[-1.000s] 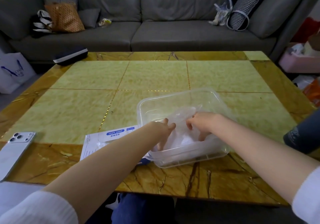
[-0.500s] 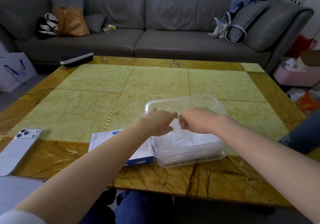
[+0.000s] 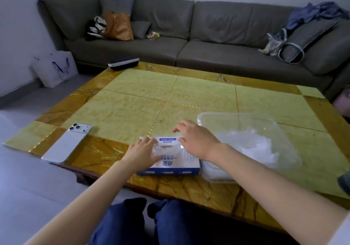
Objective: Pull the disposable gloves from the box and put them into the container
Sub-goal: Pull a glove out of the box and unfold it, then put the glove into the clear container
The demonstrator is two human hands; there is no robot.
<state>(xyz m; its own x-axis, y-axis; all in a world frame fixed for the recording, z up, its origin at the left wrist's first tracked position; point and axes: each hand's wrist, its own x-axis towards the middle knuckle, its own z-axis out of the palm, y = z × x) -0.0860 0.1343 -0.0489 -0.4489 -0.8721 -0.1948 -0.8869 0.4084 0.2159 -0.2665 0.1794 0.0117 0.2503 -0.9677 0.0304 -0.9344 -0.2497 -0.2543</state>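
A flat white and blue glove box [image 3: 174,164] lies near the table's front edge. Right of it stands a clear plastic container [image 3: 244,119] with a heap of thin clear gloves [image 3: 251,146] inside. My left hand [image 3: 141,154] rests flat on the box's left part, fingers stretched over a bit of clear glove film at the opening. My right hand [image 3: 197,137] hovers over the box's far right corner with fingers spread and relaxed, holding nothing.
A white phone [image 3: 67,143] lies face down at the table's left front edge. A dark case [image 3: 124,63] sits at the far left corner. A grey sofa [image 3: 198,42] with bags runs behind the table. My knees are below the front edge.
Both hands left the container and moved left onto the glove box. The head view also swung left, so the container now sits to the right.
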